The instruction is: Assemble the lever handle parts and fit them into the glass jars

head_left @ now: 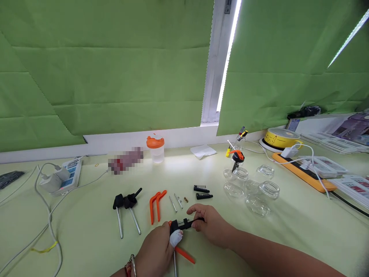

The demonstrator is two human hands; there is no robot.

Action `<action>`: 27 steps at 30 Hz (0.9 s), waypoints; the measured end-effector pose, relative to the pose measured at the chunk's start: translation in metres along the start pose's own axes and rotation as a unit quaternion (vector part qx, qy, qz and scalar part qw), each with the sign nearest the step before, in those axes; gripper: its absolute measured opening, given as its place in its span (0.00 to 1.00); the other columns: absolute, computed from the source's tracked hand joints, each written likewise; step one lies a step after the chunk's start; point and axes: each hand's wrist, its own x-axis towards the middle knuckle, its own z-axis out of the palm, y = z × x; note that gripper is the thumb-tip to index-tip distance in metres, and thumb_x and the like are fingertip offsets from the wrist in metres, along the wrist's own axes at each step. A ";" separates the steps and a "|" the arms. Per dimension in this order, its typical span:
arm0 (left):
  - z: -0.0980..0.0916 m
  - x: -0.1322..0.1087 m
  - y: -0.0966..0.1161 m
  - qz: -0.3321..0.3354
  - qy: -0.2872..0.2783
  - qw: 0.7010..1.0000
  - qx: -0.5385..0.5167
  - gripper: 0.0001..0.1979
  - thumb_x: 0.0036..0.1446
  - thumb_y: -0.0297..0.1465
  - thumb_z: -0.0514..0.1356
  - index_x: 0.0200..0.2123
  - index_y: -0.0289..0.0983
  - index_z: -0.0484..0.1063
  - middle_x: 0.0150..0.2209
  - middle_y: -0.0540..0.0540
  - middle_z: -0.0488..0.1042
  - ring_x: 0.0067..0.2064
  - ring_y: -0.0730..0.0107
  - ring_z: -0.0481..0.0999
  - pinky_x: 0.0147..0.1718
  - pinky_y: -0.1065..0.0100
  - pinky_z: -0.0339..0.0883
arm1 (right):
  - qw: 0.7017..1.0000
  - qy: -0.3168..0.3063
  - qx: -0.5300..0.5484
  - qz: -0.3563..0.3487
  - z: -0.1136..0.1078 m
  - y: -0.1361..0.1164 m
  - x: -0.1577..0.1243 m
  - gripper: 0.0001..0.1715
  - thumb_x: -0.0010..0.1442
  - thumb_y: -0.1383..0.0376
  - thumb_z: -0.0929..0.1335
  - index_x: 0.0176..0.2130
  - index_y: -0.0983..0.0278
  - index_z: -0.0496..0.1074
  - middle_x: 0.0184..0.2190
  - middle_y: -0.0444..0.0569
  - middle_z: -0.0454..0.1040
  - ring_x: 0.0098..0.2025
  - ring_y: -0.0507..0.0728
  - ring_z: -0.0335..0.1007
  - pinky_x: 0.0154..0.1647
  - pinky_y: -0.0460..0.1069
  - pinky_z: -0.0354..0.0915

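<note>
At a pale table (pixel 95 234), a person's two hands work on a black clamp-like piece (pixel 184 224) at the near center, low in view. The left hand (pixel 155 244), its thumb wrapped in white, has its fingers closed around the body, where an orange handle (pixel 186 255) and a metal rod jut toward the viewer. The right hand (pixel 211 225) pinches the piece's other end between thumb and forefinger.

Just beyond the hands lie two orange levers (pixel 152 209), slim metal pins (pixel 173 204), small brass-colored bits (pixel 186 199) and two black parts with springs (pixel 204 196), leaving only a narrow strip of table ahead of the fingers. Two black-headed rods (pixel 118 201) rest to the left, with bare table between them and the left wrist. Glass jars (pixel 269 190) cluster beyond the right forearm, the nearest close to it, limiting room that way. White cables (pixel 48 215) trail along the left side; an orange-lidded cup (pixel 155 149) stands near the far edge, beneath green blinds (pixel 115 69).
</note>
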 end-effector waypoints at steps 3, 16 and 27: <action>-0.002 0.004 0.004 -0.002 -0.004 1.000 0.017 0.18 0.61 0.43 0.41 0.31 0.37 0.62 0.30 0.43 0.72 0.30 0.61 0.69 0.29 0.66 0.56 | 1.000 0.008 -0.009 -0.002 0.006 -0.002 0.005 0.18 0.50 0.72 0.64 0.42 0.61 0.69 0.25 0.41 0.68 0.25 0.50 0.59 0.28 0.45 0.56; -0.006 0.020 0.003 -0.010 -0.014 1.000 -0.013 0.19 0.60 0.44 0.42 0.29 0.37 0.61 0.28 0.45 0.70 0.30 0.63 0.67 0.29 0.66 0.58 | 0.998 0.010 -0.038 -0.045 0.002 -0.002 0.015 0.10 0.50 0.73 0.62 0.34 0.62 0.65 0.22 0.39 0.63 0.24 0.49 0.53 0.25 0.44 0.52; -0.005 0.024 -0.003 0.007 -0.012 0.998 -0.054 0.21 0.60 0.47 0.42 0.29 0.37 0.63 0.28 0.46 0.70 0.29 0.66 0.65 0.28 0.67 0.58 | 0.998 0.006 -0.041 -0.040 0.001 -0.011 0.012 0.10 0.51 0.73 0.62 0.35 0.61 0.63 0.21 0.38 0.62 0.24 0.49 0.53 0.25 0.44 0.52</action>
